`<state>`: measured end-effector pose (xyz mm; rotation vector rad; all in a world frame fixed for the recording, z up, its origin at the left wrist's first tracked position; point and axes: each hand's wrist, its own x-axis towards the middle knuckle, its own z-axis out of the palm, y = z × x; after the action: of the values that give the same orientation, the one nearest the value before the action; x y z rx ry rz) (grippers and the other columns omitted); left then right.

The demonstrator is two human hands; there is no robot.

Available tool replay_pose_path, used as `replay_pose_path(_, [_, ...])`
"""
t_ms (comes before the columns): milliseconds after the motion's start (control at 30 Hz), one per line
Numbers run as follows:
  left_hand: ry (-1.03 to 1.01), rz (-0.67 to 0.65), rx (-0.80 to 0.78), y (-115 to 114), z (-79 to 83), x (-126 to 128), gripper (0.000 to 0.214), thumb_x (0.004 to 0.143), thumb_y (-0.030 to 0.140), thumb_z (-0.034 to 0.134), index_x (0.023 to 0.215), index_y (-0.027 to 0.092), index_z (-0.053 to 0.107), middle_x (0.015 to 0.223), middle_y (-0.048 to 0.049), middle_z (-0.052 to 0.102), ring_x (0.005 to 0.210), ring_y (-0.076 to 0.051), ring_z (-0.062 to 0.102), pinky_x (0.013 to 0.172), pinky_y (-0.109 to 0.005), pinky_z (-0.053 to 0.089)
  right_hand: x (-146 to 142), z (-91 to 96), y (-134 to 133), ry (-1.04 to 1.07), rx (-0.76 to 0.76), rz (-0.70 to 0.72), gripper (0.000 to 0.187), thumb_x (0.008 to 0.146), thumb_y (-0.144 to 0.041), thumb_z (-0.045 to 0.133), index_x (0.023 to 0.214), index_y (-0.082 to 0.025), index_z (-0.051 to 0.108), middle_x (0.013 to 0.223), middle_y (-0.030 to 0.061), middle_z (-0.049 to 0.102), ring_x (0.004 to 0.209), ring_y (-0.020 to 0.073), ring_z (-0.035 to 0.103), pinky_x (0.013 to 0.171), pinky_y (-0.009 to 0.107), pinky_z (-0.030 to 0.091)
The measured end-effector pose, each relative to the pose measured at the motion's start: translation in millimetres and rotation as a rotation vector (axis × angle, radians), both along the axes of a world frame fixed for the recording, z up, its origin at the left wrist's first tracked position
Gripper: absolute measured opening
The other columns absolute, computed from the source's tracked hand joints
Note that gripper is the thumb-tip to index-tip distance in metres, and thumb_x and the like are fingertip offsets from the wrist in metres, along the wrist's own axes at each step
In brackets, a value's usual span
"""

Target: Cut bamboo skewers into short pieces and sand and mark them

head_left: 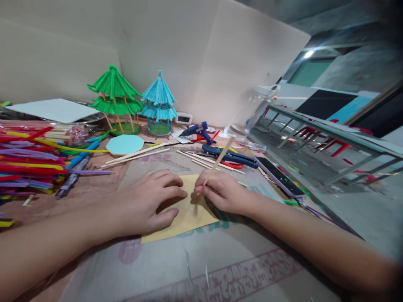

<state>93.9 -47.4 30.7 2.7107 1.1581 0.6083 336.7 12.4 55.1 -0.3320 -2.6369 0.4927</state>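
While the right hand [220, 191] pinches a thin stick [224, 156] over the yellow paper [176, 228], seemingly uncut, the left hand [151, 199] rests there loosely spread, and beyond it a green tower [113, 84] and a blue tower [159, 94] look finished.

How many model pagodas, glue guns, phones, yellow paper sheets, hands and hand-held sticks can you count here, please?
Model pagodas: 2 (green pagoda, blue pagoda)
Glue gun: 1
Phone: 1
Yellow paper sheet: 1
Hands: 2 (left hand, right hand)
Hand-held stick: 1
Total: 8
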Motion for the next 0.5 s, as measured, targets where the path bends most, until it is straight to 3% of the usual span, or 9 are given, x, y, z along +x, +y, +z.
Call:
replay_pose_path(133, [-0.015, -0.015, 0.003, 0.0, -0.4, 0.2, 0.033, 0.087, 0.028, 0.062, 0.120, 0.027, 0.066, 0.127, -0.0055, 0.062, 0.121, -0.027, 0.054, 0.106, -0.043, 0.042, 0.7, -2.8, 4.9, -0.018, -0.031, 0.065, 0.022, 0.099, -0.019, 0.042, 0.087, -0.019, 0.060, 0.082, 0.0058, 0.070, 0.078, 0.0167, 0.063, 0.075, 0.029, 0.050])
replay_pose_path(267, [-0.031, 0.001, 0.003, -0.2, -0.1, 0.7, 0.032, 0.086, 0.028, 0.063, 0.117, 0.026, 0.067, 0.124, -0.0055, 0.063, 0.119, -0.026, 0.055, 0.105, -0.042, 0.043, 0.2, -2.9, 3.5, 0.001, 0.026, -0.058, 0.022, 0.099, -0.021, 0.044, 0.085, -0.019, 0.060, 0.081, 0.0067, 0.069, 0.076, 0.0178, 0.063, 0.073, 0.030, 0.051])
replay_pose_path(400, [-0.022, -0.014, 0.001, 0.1, -0.3, 0.5, 0.032, 0.086, 0.027, 0.062, 0.118, 0.027, 0.067, 0.126, -0.0053, 0.062, 0.121, -0.027, 0.054, 0.105, -0.043, 0.043, -1.3, -1.5, 0.9, -0.037, -0.048, 0.064, 0.022, 0.100, -0.019, 0.042, 0.088, -0.019, 0.061, 0.083, 0.0058, 0.070, 0.080, 0.0167, 0.064, 0.077, 0.029, 0.051])
replay_pose_path(500, [-0.018, 0.004, -0.005, 0.1, -0.5, 0.4, 0.033, 0.087, 0.028, 0.061, 0.119, 0.027, 0.067, 0.125, -0.0054, 0.062, 0.119, -0.027, 0.055, 0.104, -0.043, 0.043, -1.6, -2.5, 3.9, -0.001, -0.005, -0.048, 0.022, 0.099, -0.021, 0.044, 0.087, -0.019, 0.061, 0.083, 0.0059, 0.069, 0.077, 0.0170, 0.064, 0.074, 0.029, 0.050])
